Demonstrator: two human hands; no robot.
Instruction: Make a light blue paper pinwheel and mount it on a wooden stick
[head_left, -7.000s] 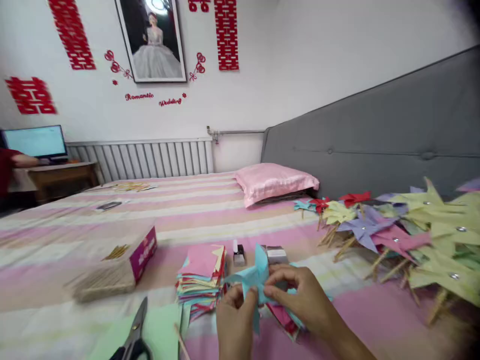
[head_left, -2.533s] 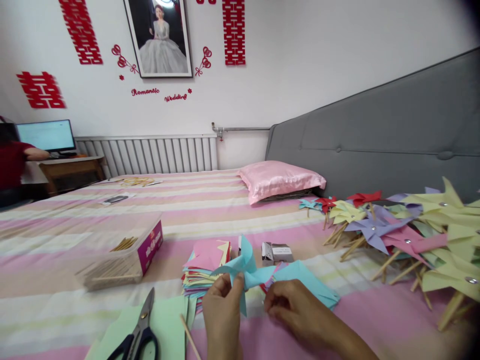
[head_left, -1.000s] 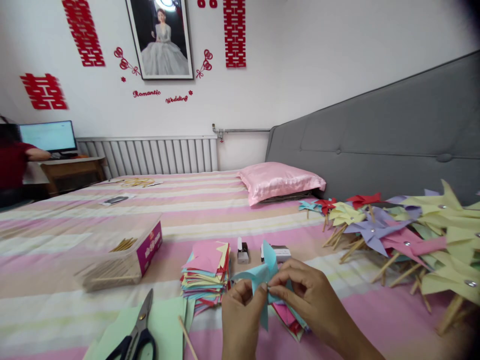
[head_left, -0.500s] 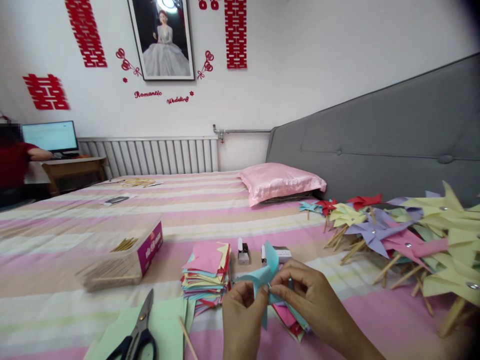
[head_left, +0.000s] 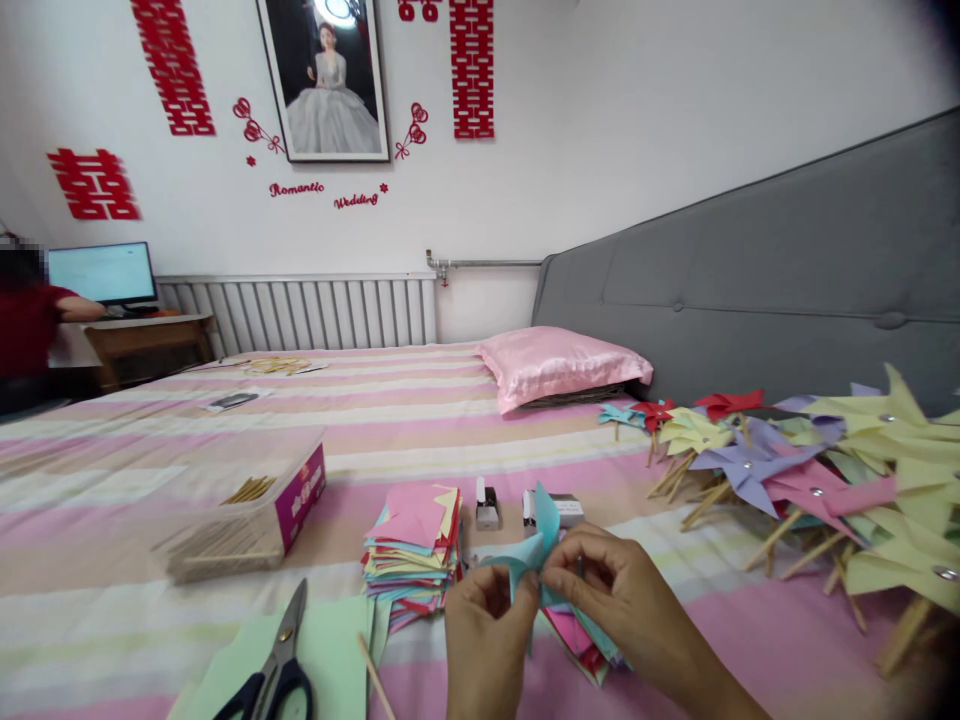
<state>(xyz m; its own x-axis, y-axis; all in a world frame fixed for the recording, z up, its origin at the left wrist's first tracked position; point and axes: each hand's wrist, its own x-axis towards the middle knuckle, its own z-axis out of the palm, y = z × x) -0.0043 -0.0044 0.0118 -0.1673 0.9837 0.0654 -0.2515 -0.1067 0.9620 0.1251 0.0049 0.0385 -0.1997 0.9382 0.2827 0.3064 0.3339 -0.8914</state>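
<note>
A light blue paper pinwheel (head_left: 547,520), its corners curled in, is held up between my two hands. My left hand (head_left: 486,630) pinches its left side near the centre. From the right, my right hand (head_left: 619,590) has thumb and forefinger pressed together at the centre; a pin there is hidden by the fingers. Under my hands lies a pile of coloured paper (head_left: 574,635), partly covered. A taller stack of coloured paper squares (head_left: 412,550) stands to the left. Just beyond are two small boxes, one upright (head_left: 487,508) and one lying flat (head_left: 568,512).
Dark-handled scissors (head_left: 281,650) rest on green paper (head_left: 337,640) beside a wooden stick (head_left: 375,675). A clear plastic box (head_left: 225,540) holds sticks. Finished pinwheels (head_left: 810,485) crowd the right side. A pink pillow (head_left: 562,365) lies farther back. A person sits at a desk, far left.
My right fingertips have closed in against the pinwheel's centre, and the pin that showed between them is now out of sight. The pinwheel has tilted slightly.
</note>
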